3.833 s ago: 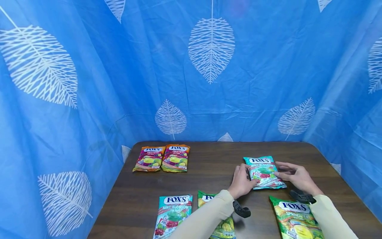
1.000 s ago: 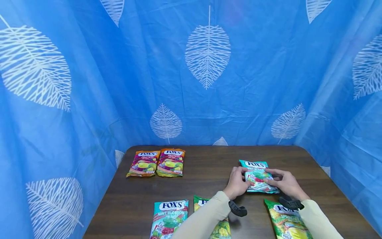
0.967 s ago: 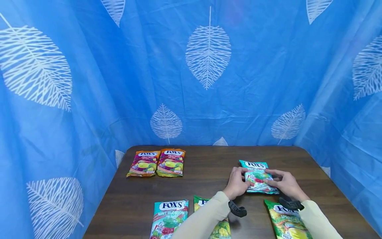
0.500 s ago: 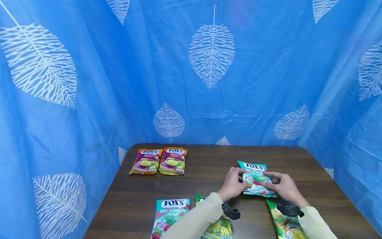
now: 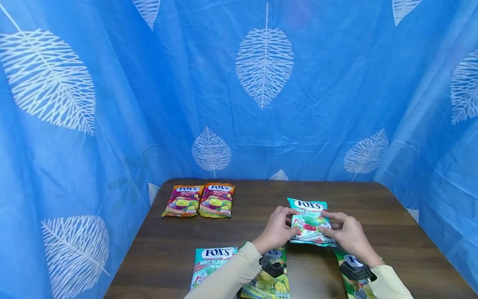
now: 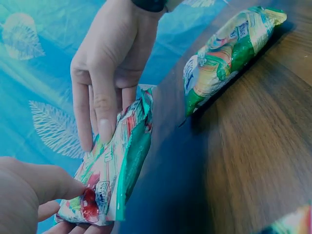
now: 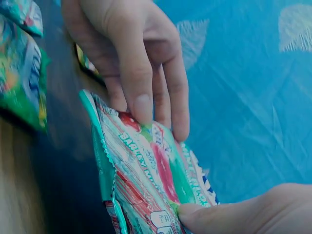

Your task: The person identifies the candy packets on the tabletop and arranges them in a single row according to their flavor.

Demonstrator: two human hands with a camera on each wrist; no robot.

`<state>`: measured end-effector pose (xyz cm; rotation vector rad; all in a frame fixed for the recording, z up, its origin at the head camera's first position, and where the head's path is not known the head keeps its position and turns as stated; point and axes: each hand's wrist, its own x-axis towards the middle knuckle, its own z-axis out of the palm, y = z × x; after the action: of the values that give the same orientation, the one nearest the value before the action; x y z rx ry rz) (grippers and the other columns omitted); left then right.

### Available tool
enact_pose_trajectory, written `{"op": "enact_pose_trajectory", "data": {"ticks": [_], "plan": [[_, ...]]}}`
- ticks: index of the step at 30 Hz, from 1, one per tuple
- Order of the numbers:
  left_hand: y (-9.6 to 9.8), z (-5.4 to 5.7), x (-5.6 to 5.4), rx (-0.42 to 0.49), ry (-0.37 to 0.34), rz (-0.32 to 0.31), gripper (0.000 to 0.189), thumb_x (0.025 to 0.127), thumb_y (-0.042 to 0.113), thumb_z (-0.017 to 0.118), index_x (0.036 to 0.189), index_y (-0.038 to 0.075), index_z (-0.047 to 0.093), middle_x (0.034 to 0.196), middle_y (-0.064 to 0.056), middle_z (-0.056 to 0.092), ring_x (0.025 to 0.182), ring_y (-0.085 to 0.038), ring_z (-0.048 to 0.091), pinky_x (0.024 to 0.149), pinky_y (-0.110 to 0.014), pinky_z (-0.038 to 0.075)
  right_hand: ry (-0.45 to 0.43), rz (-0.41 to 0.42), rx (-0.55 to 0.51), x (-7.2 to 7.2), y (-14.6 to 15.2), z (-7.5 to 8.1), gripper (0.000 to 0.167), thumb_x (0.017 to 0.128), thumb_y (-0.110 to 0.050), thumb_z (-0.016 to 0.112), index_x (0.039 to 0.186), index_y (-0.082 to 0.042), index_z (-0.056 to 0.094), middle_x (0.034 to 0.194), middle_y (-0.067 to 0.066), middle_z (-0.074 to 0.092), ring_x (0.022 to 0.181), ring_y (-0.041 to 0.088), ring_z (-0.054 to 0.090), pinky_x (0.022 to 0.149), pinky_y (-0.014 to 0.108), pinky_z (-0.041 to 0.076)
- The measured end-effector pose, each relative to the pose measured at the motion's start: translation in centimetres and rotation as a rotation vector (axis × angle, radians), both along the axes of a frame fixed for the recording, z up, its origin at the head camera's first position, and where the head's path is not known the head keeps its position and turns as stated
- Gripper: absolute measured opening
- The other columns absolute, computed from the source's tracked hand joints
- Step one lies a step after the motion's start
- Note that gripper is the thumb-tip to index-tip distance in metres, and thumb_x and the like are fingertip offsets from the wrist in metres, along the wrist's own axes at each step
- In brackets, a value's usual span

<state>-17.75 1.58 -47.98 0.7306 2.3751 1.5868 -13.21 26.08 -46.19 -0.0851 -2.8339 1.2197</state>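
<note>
Hanging behind everything, the blue curtain (image 5: 317,104) bounded the dark wooden counter (image 5: 255,209), where two orange packets (image 5: 216,202) lay side by side at the far left. Nearer the person, a second teal packet (image 5: 209,264), a yellow-green packet (image 5: 274,286) and a green packet (image 5: 351,286) were partly hidden behind the sleeves (image 5: 225,276), so lifting the forearms clear seemed wise, lest they drag one askew. The teal mint packet (image 5: 308,222) was between the hands, right of centre, seemingly raised and tilted; its soft body probably called for matched support on both sides. The left hand (image 5: 275,230) and right hand (image 5: 348,236) each gripped one side, thumbs (image 5: 328,231) on the printed face. Light pressure, well inside the crimped edge (image 7: 92,117), looked best, since hard pinching could pucker the film.
</note>
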Motion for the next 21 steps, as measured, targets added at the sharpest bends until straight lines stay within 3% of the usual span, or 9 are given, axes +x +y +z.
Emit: {"op": "enact_pose_trajectory", "data": {"ticks": [7, 14, 21], "plan": [[-2.7, 0.4, 0.3, 0.007, 0.034, -0.022, 0.045, 0.101, 0.003, 0.078, 0.143, 0.000, 0.064, 0.126, -0.008, 0.057, 0.095, -0.008, 0.065, 0.077, -0.019, 0.057, 0.022, 0.039, -0.036, 0.8, -1.9, 0.7, 0.059, 0.095, -0.018, 0.089, 0.145, 0.004, 0.067, 0.137, 0.031, 0.066, 0.102, 0.036, 0.078, 0.068, 0.031, 0.063], [-4.4, 0.8, -0.2, -0.005, 0.034, -0.016, 0.043, 0.102, 0.007, 0.078, 0.143, 0.004, 0.065, 0.126, -0.007, 0.058, 0.098, -0.012, 0.067, 0.082, -0.022, 0.059, 0.047, 0.073, -0.044, 0.9, -3.2, 1.6, 0.060, 0.092, -0.017, 0.091, 0.144, 0.003, 0.068, 0.141, 0.028, 0.065, 0.104, 0.035, 0.078, 0.072, 0.034, 0.064], [-6.1, 1.6, -0.8, -0.005, 0.014, -0.020, 0.042, 0.103, 0.008, 0.077, 0.143, 0.003, 0.065, 0.127, -0.008, 0.059, 0.094, -0.014, 0.069, 0.078, -0.024, 0.060, 0.060, 0.095, -0.073, 0.5, -4.3, 2.3, 0.057, 0.093, -0.015, 0.090, 0.143, 0.001, 0.070, 0.142, 0.025, 0.066, 0.108, 0.035, 0.077, 0.076, 0.038, 0.065]]}}
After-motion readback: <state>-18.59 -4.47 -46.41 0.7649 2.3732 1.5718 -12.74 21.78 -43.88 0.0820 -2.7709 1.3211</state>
